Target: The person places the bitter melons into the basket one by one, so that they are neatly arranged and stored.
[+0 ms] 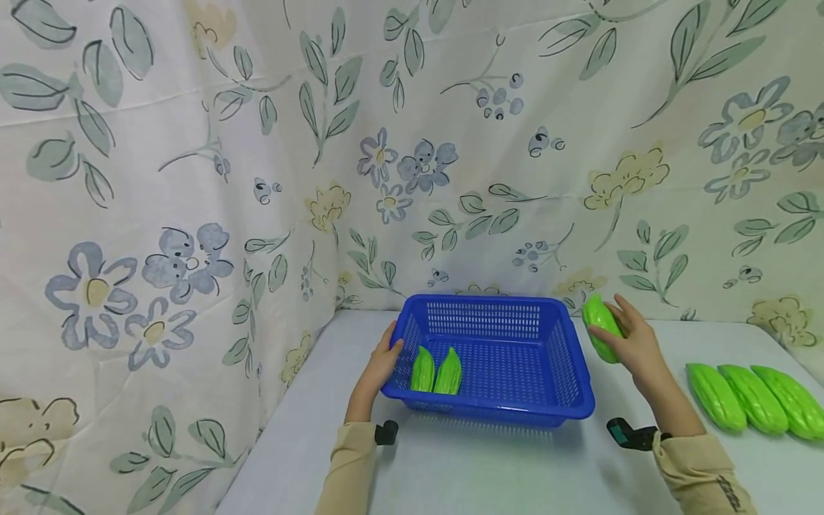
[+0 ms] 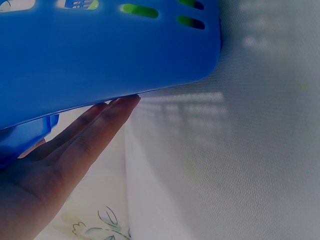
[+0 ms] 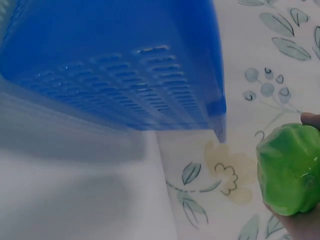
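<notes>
A blue plastic basket [image 1: 489, 408] has two green bitter melons [image 1: 448, 372] lying in its left end. My left hand [image 1: 381, 361] holds the basket's left side, thumb at the rim. In the left wrist view, the fingers [image 2: 107, 120] lie long against the outside of the wall. To the right of the basket, my right hand [image 1: 634, 340] grips another bitter melon [image 1: 603, 332], raised above the table and outside the rim. The right wrist view shows this melon [image 3: 290, 170] end-on, with the hand partly out of frame.
Three more green bitter melons [image 1: 753, 397] lie side by side on the white table [image 1: 463, 472] at the right. A flowered cloth [image 1: 450, 236] hangs behind the table and down its left side.
</notes>
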Demonstrator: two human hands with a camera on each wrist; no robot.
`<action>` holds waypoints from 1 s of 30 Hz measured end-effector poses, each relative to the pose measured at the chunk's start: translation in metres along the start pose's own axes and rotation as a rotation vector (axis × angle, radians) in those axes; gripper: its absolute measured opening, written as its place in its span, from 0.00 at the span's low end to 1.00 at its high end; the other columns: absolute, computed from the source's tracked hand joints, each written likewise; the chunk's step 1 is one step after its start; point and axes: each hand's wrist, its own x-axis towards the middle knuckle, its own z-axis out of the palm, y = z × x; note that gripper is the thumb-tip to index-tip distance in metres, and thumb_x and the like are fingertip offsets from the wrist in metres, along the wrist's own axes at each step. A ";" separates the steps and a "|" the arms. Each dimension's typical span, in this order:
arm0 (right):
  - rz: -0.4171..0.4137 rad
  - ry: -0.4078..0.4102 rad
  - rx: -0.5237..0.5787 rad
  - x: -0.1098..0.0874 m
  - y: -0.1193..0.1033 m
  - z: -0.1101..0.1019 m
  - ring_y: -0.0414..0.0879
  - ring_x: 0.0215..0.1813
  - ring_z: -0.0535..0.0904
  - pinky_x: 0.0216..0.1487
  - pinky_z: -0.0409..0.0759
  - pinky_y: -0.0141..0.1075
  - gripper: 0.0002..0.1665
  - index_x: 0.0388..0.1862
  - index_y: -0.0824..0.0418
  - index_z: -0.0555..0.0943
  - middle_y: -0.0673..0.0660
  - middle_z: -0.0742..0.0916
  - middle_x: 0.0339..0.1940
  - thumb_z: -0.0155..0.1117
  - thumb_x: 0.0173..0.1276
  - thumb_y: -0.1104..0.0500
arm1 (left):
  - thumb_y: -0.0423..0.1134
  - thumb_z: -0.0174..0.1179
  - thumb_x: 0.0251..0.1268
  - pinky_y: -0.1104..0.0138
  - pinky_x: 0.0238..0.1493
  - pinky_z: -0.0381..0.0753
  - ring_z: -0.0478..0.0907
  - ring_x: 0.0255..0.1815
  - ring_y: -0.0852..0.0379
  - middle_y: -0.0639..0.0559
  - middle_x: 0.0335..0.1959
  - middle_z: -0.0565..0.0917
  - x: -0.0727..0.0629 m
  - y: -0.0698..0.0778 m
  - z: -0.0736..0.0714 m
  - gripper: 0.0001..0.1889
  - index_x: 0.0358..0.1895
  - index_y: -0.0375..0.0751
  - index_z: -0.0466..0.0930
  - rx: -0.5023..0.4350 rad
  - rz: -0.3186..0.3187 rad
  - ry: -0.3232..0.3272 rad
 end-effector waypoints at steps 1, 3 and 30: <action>-0.001 -0.003 0.001 0.000 -0.001 0.001 0.75 0.76 0.51 0.67 0.59 0.69 0.51 0.80 0.63 0.35 0.73 0.55 0.78 0.57 0.74 0.54 | 0.43 0.41 0.79 0.35 0.73 0.50 0.48 0.78 0.31 0.35 0.78 0.53 0.000 0.000 0.000 0.30 0.79 0.43 0.46 0.002 0.002 0.000; -0.005 -0.007 0.005 0.001 -0.004 0.004 0.74 0.76 0.51 0.67 0.60 0.68 0.51 0.80 0.63 0.35 0.72 0.55 0.78 0.57 0.74 0.55 | 0.43 0.41 0.79 0.35 0.73 0.50 0.49 0.78 0.31 0.35 0.78 0.53 0.000 0.000 0.000 0.30 0.79 0.42 0.46 0.004 0.006 0.001; -0.030 -0.092 0.087 0.011 -0.045 0.041 0.67 0.79 0.51 0.73 0.59 0.62 0.51 0.80 0.60 0.37 0.66 0.57 0.79 0.58 0.73 0.55 | 0.43 0.40 0.78 0.36 0.74 0.49 0.47 0.79 0.32 0.36 0.79 0.53 0.002 -0.001 0.000 0.30 0.79 0.44 0.47 -0.018 0.005 -0.004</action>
